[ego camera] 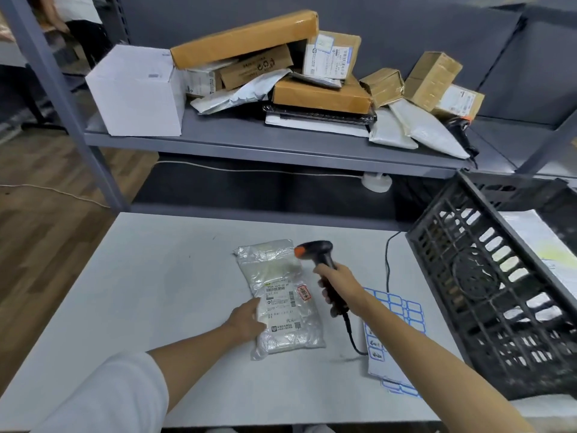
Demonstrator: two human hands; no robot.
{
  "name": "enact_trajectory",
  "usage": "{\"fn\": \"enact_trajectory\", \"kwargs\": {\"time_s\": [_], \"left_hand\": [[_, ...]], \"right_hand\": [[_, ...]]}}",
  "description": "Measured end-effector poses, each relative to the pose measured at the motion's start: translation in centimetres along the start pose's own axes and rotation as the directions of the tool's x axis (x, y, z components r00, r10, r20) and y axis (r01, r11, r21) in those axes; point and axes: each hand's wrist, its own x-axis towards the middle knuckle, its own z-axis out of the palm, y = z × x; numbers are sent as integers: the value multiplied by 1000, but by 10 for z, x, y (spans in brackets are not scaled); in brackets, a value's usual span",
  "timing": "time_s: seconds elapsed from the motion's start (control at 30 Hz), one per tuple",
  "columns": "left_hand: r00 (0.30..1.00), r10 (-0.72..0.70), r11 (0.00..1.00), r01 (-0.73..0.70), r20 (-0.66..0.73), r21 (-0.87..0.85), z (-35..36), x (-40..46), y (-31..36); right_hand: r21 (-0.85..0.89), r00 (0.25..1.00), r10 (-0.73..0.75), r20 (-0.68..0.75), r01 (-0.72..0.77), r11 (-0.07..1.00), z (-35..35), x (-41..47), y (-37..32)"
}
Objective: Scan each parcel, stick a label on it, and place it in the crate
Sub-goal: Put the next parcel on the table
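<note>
on table (162, 276), right hand (338, 284) aims scanner (315, 250) at parcel (278, 295).

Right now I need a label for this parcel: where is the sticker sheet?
The sticker sheet lies on the table's right side, between the parcel and the black crate, partly under the right hand holding the scanner.

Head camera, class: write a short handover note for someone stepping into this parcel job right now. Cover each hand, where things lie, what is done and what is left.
Left hand: rests on the near left edge of the clear plastic parcel with a white printed label, flat on the pale grey table.
Right hand: grips the black handheld scanner with an orange tip, pointed at the parcel.
Sheet of blue-edged white stickers: on the table, right of the parcel.
Black slatted plastic crate: far right, some parcels inside.
Left: sticker on, parcel into crate, then the pile on the grey shelf.
</note>
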Motion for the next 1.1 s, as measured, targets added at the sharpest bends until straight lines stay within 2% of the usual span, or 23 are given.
{"fn": "enact_trajectory", "kwargs": {"time_s": [0.07,0.13,0.37,0.5,0.9,1.1], "left_hand": [[1000,-17,1000,17,9,21,1,0,0],[1000,-26,999,25,8,37,2,-2,-3],[998,-39,972,48,-44,229,-8,-11,-11],[997,-48,960,64,-63,271,-10,-14,-16],[995,-56,965,76,-87,252,-10,-19,-18],[989,-104,987,116,-108,111,-6,-19,-14]], "right_hand": [[-64,995,37,92,-31,997,4,-6,6],[-93,990,67,127,-56,994,10,-11,13],[-117,984,119,131,-104,988,22,-19,19],[-129,984,115,137,-98,987,23,-19,17],[-125,985,102,138,-85,988,19,-14,20],[-58,998,38,42,-35,998,8,-2,25]]}}
